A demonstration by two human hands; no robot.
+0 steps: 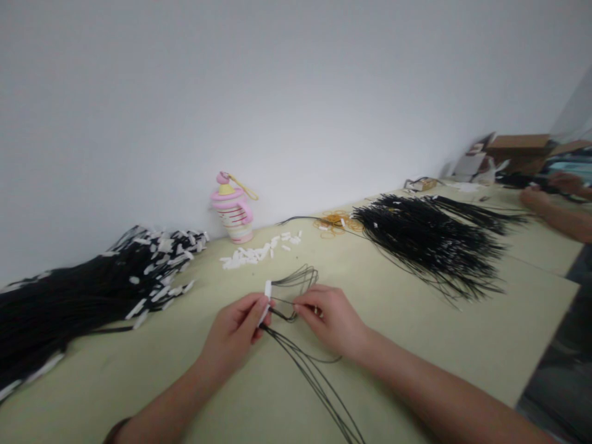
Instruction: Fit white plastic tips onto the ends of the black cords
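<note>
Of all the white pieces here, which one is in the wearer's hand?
The white piece pinched in the left hand, with black cords running from it; the loose pieces near the cup and those in the left heap lie unheld.

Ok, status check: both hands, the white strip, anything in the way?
Left hand gripping white strip. Right hand pinching thin black wire. More black wires looping and trailing from strip. No obstruction seen; loose white pieces lie beyond both hands.
</note>
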